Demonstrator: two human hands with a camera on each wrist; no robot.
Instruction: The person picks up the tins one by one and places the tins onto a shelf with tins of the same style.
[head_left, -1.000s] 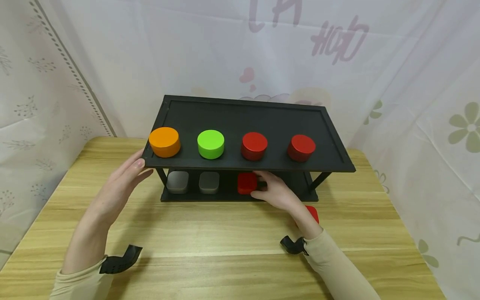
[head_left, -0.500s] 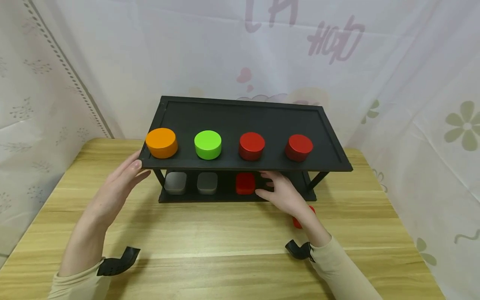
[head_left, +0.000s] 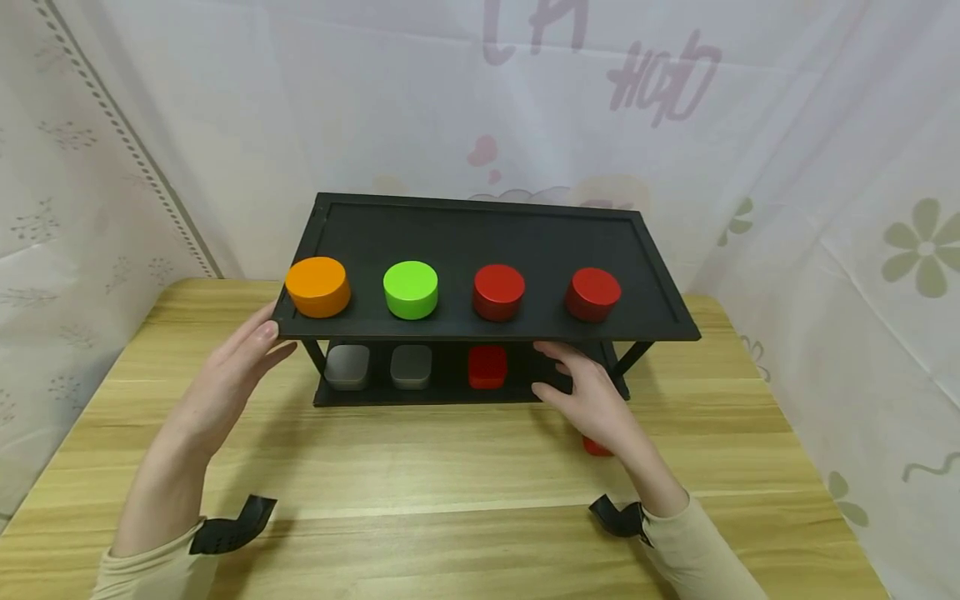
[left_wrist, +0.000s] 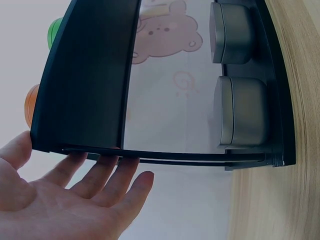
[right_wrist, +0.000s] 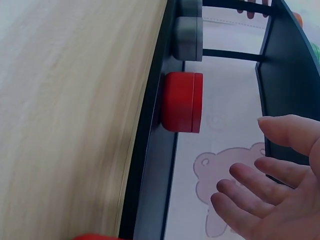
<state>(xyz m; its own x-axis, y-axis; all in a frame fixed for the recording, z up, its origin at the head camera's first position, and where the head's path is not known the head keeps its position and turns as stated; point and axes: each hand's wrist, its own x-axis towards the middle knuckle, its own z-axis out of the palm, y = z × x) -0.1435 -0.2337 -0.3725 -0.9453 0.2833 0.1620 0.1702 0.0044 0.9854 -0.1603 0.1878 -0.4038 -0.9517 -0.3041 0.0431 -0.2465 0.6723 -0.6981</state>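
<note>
My left hand (head_left: 232,375) holds the left front corner of a black two-tier rack (head_left: 480,237). In the left wrist view its thumb lies at the top board's edge and its fingers reach along the end. My right hand (head_left: 592,396) is at the lower tier's right part, fingers spread and nothing between them. Left of it, apart from the fingertips, a red square tin (head_left: 487,367) sits on the lower tier. Two grey square tins (head_left: 347,367) (head_left: 411,367) stand farther left there. Another red item (head_left: 597,447) lies on the table, mostly hidden by the right wrist.
Along the top tier's front stand an orange round tin (head_left: 318,287), a green round tin (head_left: 411,290) and two red round tins (head_left: 498,292) (head_left: 592,294). The rack stands on a wooden table (head_left: 420,500). A printed white cloth (head_left: 375,100) hangs behind.
The right hand has let go of the red square tin and drawn away to the right. The tin stays on the lower tier. The left hand keeps its hold on the rack's corner.
</note>
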